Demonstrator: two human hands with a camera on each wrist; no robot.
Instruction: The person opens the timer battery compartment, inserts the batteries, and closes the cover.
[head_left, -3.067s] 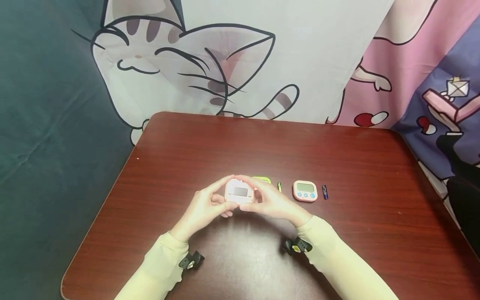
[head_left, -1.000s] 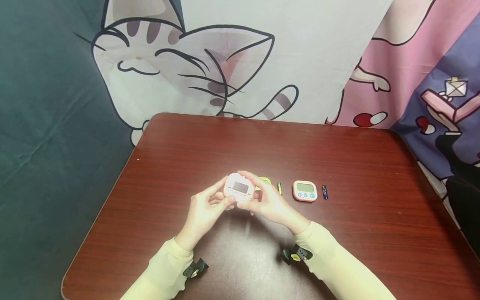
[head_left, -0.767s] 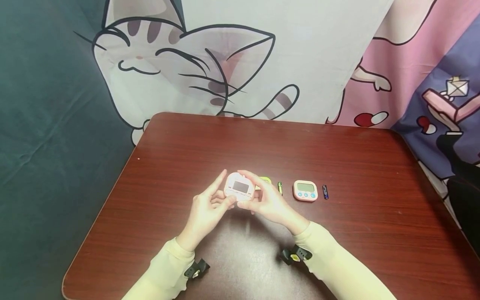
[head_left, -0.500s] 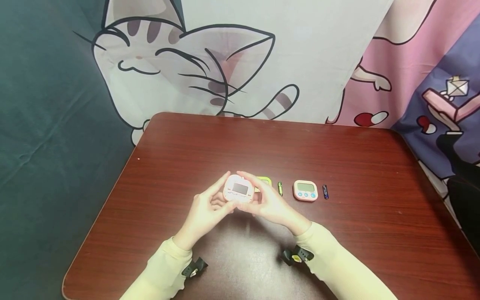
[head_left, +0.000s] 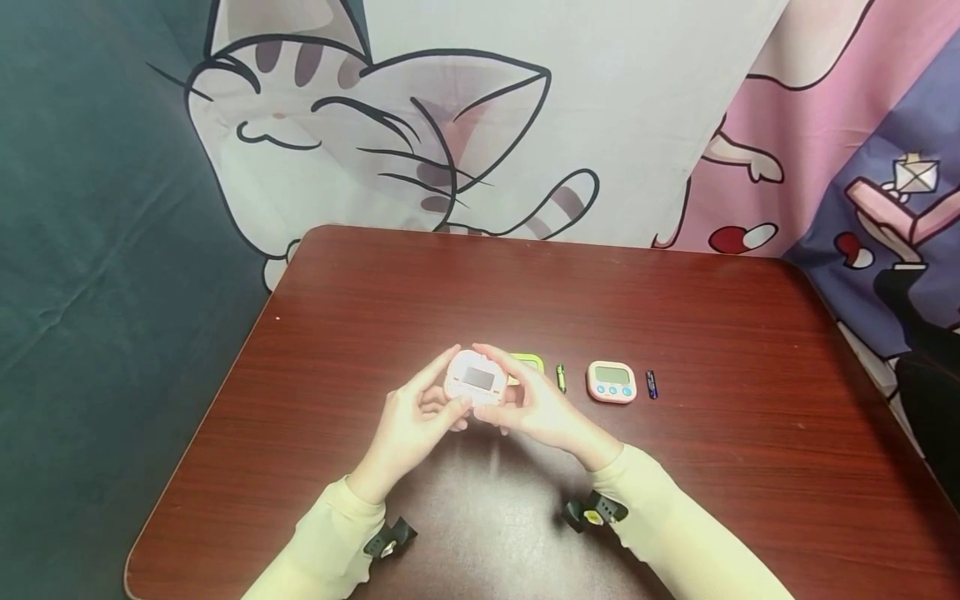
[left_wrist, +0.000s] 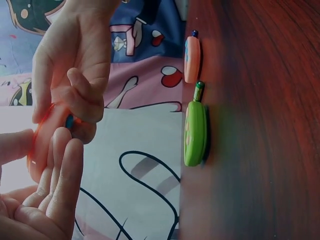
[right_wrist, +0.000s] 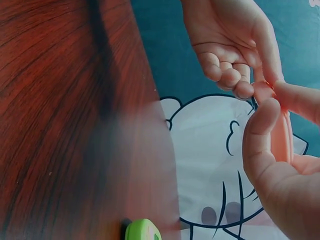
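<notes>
A pale pink digital timer (head_left: 476, 379) is held above the table between both hands, a grey rectangle on its upward side. In the left wrist view the timer's body (left_wrist: 46, 135) is seen edge-on, with a blue button on the side towards the table. My left hand (head_left: 408, 423) pinches its left edge, thumb at the near rim and index finger at the far rim. From the other side my right hand (head_left: 546, 408) grips it between thumb and fingers. Behind the right hand lies a green timer (head_left: 534, 361), partly hidden.
Right of the green timer lie a green battery (head_left: 561, 378), a second pink timer (head_left: 611, 382) with blue buttons, and a dark blue battery (head_left: 652, 384). They rest on a reddish-brown table (head_left: 375, 292), with a printed cloth (head_left: 622, 108) hanging behind.
The held timer has tilted and shifted slightly between the hands. The left index finger lifted off its rim, then came back to it. Things on the table have stayed put.
</notes>
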